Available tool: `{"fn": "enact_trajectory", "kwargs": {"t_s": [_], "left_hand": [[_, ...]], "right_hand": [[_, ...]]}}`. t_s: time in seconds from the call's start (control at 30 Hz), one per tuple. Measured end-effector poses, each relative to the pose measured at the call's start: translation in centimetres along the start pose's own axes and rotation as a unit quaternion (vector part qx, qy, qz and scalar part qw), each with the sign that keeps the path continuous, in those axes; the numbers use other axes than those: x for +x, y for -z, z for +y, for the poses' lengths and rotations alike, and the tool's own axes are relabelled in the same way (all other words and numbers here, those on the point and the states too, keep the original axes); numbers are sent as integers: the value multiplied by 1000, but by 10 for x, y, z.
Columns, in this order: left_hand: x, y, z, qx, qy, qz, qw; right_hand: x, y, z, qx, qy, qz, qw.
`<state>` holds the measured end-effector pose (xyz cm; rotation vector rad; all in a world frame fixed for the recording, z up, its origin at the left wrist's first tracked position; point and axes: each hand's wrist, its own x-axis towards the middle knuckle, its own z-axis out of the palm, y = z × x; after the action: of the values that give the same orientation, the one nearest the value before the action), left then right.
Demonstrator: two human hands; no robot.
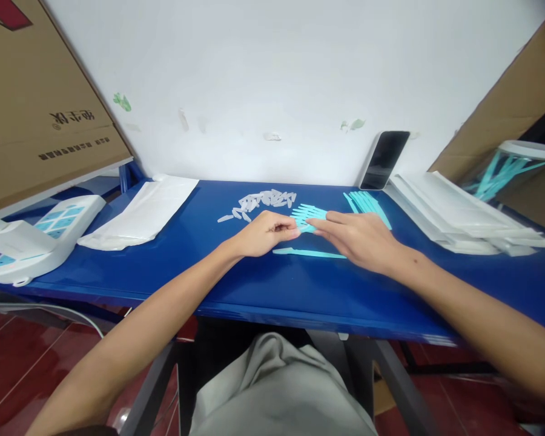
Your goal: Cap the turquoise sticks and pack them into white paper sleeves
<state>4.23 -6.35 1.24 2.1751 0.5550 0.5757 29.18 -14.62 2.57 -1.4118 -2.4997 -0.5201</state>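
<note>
This looks like a workstation in a workshop or small packing area, built around a blue table (pixel 263 284) against a white wall (pixel 272 85) with scuffs and bits of peeling tape. Large printed cardboard (pixel 36 91) stands at the table's left end, more brown cardboard (pixel 495 109) rises at its right end, and white packets (pixel 463 218) lie on its right side. Below the table are red floor tiles (pixel 18 363) and grey metal legs (pixel 152 387).

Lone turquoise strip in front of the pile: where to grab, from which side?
I'd pinch the turquoise strip across mid-length, from above on the near side: it lies flat, long and narrow, roughly crosswise, and the right hand crowds its right end.
</note>
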Motion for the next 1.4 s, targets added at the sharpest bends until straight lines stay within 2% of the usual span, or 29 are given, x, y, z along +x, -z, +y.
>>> {"fn": "enact_trajectory", "kwargs": {"t_s": [0.2, 0.37, 0.47, 0.5, 0.57, 0.6, 0.67, 0.77, 0.9, 1.0, 1.2, 1.4], "left_hand": [[0, -8, 4, 24, -27, 24, 999], [2, -7, 10, 43, -19, 62, 997], [0, 12, 2, 154, -22, 45, 987], [-2, 21, -3, 207, -12, 68, 976], [-8, 42, -16, 276, 37, 150, 949], [-11, 50, -23, 283, 61, 185, 939], [-16, 63, -34, 274, 90, 214, 933], [-18, 67, -45, 294, 95, 192, 931], [-15, 56, -55, 406, 128, 130, 896], [-12, 49, -56, 441, 147, 102, 880], [-8, 35, -36, 453, 76, 67, 886], [-8, 24, -25, 429, 52, 24, 901]], "right_hand": [[0, -6, -10, 1, -5, 14, 1000], [5, -14, -18, 137, -28, 48, 989], [10, -17, -24, 140, -25, 31, 989], [11, -18, -25, 128, -21, 25, 991], [11, -22, -27, 115, -11, 15, 993], [11, -23, -27, 115, -4, 9, 993], [10, -27, -26, 120, 14, 1, 993], [6, -32, -16, 101, 43, 2, 994], [3, -35, 1, 76, 49, -16, 996], [3, -34, 6, 81, 51, -42, 994], [2, -30, 1, 89, 65, -51, 993], [2, -24, -4, 126, 94, -33, 987]]}}
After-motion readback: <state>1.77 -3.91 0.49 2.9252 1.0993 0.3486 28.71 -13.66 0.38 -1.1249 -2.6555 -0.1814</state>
